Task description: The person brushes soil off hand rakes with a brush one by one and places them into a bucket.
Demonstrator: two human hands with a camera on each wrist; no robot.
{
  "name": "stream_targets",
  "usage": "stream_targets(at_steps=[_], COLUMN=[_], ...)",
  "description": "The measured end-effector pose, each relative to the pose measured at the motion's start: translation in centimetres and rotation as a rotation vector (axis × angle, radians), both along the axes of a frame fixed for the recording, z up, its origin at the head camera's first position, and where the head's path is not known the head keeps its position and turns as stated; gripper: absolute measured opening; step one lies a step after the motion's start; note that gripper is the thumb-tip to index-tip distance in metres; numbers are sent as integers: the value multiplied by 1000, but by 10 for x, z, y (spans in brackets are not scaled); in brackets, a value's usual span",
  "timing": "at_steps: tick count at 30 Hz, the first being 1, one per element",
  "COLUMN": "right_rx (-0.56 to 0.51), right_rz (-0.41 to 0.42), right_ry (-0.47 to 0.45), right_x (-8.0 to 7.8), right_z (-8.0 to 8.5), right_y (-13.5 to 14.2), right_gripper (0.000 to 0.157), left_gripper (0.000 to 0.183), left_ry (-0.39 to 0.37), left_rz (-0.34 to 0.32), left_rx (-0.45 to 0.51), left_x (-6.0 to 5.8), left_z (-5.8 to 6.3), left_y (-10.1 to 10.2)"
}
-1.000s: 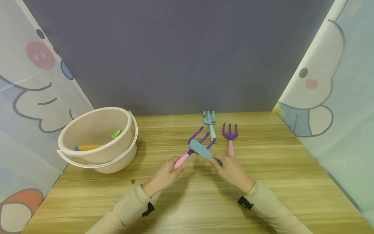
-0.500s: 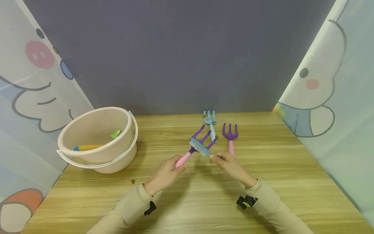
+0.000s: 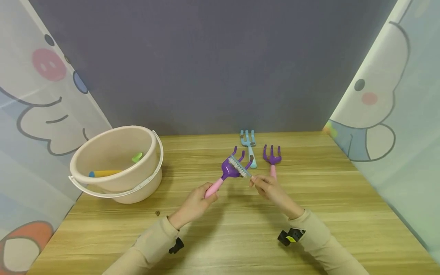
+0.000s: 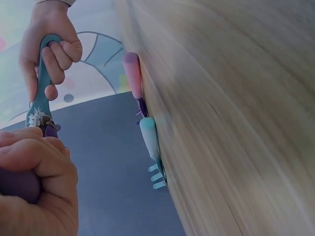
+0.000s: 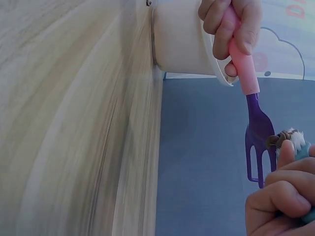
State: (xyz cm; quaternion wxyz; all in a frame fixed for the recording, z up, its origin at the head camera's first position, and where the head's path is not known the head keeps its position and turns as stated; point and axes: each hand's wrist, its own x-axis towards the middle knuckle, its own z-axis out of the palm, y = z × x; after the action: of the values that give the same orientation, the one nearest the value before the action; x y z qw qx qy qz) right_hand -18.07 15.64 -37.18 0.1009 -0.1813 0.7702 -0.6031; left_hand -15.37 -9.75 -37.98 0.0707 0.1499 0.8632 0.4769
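My left hand (image 3: 194, 202) grips the pink handle of a small purple hand rake (image 3: 229, 168), its tines pointing up and away above the table. In my right hand (image 3: 275, 193) is a blue brush (image 3: 239, 166) with white bristles, laid across the base of the tines. Brown dirt (image 5: 275, 140) clings to the rake where the bristles meet it in the right wrist view. Behind them a light blue hand rake (image 3: 250, 149) lies on the table with brown specks on it. Another purple rake with a pink handle (image 3: 273, 160) lies to its right.
A cream bucket (image 3: 113, 164) with a white handle stands at the left, holding a yellow-and-blue item (image 3: 104, 173) and something green (image 3: 137, 157). A brown crumb (image 3: 157, 213) lies on the wooden table (image 3: 220, 244). A dark panel (image 3: 213, 68) rises behind.
My right hand has turned the brush so its bristles show and shifted it along the rake's head. The rake in my left hand has rotated slightly, showing more of its broad purple face.
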Motion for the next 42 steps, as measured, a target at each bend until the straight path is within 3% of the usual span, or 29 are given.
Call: stream_targets(at_steps=[8,10,19,28,31,36,42], right_rx=[82,79,-45,4,-10,-15,4], right_rz=[-69,-89,-140,-255,-279,-312,-325], right_ry=[43,72,281,469,515,533,610], right_x=[5,6,11,27,26,13,4], right_z=[4,4,5,26,25,7,0], right_y=[0,0,-5,-16,-17,-14,-21], right_gripper=[30,29,22,13,12,14,12], left_gripper=[24,24,30,25,20,26,32], left_ry=[-14,-60,-465,-742,-873,-1083,-1192], left_rz=[-1,-16,-167,-329,-407,-550,-652], left_rx=[18,60,423,742,909,1167,1241], left_x=[0,0,0,0,-1,-4,-5], left_z=[3,4,11,11,12,10,9], left_y=[1,1,1,-2,-4,-6,-3])
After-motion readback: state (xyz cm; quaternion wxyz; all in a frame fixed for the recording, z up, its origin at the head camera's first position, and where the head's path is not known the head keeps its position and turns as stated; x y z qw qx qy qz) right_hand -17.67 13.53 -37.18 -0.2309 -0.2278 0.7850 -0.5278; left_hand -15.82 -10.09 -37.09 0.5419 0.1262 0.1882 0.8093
